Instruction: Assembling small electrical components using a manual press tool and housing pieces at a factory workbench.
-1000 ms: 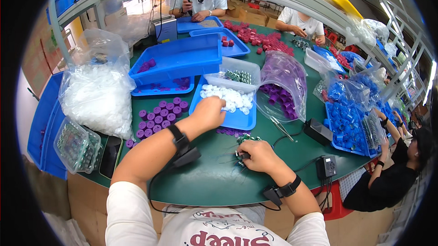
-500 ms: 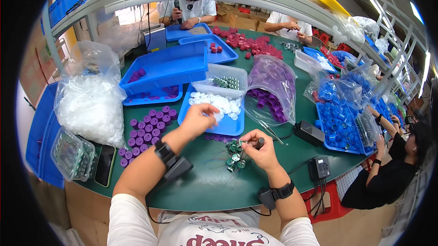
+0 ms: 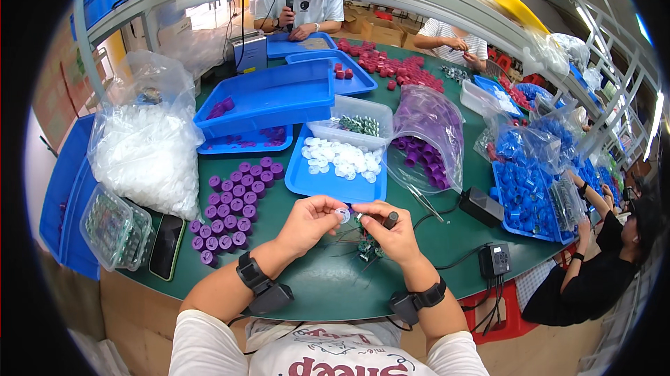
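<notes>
My left hand (image 3: 307,226) is closed, pinching a clear round plastic disc (image 3: 342,215) between thumb and fingers. Close beside it, my right hand (image 3: 394,236) is closed around a tool with a dark cylindrical handle (image 3: 391,220), whose working end is hidden. A small pale part shows at the right fingertips, too small to name. Under the right hand lies a cluster of small green circuit boards (image 3: 368,249) with thin wires, partly covered by the fingers. Beyond my hands, a blue tray (image 3: 300,184) holds many similar clear discs (image 3: 342,158).
Purple caps (image 3: 237,191) stand in rows at left, near a phone (image 3: 166,247) and a bag of white parts (image 3: 143,160). Tweezers (image 3: 426,203), a purple-filled bag (image 3: 429,132) and a black adapter (image 3: 481,206) lie right. Co-workers sit around the table.
My left hand has come back from above the disc tray, bringing a clear disc next to my right hand. The right hand still holds the dark-handled tool. The view has shifted slightly.
</notes>
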{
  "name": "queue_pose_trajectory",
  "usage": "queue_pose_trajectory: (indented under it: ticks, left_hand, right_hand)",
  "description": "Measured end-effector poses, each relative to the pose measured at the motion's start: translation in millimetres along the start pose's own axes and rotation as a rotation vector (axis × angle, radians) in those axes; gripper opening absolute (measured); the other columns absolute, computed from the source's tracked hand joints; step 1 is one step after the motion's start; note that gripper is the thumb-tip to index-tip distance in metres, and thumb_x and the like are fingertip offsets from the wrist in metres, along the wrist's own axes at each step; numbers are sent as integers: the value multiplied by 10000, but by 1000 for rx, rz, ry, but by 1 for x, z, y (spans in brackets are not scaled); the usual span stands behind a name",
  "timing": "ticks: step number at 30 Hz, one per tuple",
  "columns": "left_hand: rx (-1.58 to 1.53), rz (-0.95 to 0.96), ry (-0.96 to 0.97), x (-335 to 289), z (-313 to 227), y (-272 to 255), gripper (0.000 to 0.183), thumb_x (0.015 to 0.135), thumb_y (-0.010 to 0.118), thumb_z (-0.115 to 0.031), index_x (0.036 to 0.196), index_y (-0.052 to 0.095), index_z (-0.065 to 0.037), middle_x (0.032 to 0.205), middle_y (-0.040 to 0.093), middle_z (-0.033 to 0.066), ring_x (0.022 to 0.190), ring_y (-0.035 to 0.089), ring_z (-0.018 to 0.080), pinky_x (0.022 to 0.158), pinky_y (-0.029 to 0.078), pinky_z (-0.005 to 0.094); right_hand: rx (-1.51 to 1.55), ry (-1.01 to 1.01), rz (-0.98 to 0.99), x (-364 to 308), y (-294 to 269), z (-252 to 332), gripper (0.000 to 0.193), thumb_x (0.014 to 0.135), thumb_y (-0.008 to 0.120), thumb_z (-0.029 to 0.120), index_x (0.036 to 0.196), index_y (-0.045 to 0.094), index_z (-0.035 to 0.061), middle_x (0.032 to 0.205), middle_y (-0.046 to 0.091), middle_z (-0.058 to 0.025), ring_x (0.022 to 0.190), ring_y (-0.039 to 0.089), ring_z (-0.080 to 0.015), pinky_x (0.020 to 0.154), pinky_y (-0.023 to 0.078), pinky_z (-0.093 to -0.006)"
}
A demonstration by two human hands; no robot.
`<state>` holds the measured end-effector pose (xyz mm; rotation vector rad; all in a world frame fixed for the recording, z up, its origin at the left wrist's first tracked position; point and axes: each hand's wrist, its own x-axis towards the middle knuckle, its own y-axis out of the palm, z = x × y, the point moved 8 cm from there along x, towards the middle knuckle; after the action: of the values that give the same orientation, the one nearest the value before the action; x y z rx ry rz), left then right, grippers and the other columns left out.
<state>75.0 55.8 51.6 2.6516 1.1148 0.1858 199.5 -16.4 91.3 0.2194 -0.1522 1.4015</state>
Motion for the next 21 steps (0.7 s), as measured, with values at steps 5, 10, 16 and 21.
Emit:
queue_pose_trajectory:
  ticks: [5,10,16,21]
  left_hand:
    - [-64,-30,-41,-4,12,-7,188,844,602,-42,1015,604,37,876,641,78,770,626,132,708,522,240]
    - [-229,-69,-36,-5,19,-12,265,821,629,-15,1071,591,65,920,653,108,823,630,133,766,511,239]
    - [-268,-30,-86,-8,17,-8,215,805,650,-6,1001,602,69,911,654,105,837,631,137,785,509,255]
    - [-247,-63,-43,-10,19,-12,119,806,660,-18,903,607,28,868,643,69,798,611,105,741,491,227]
  right_hand:
    - [34,63,9,0,2,-8,162,824,606,4,983,617,-25,787,616,-18,654,514,-21,543,386,-170]
    - [-148,13,-7,-4,-1,-12,182,795,639,-10,975,623,-21,788,617,-14,635,507,-14,525,363,-151]
    - [-338,-243,-76,-4,-3,5,126,786,669,4,910,669,-16,803,633,-28,591,502,-11,507,350,-144]
    - [-79,17,-153,-5,-2,-6,106,798,656,6,897,671,-28,673,600,16,563,472,1,495,347,-152]
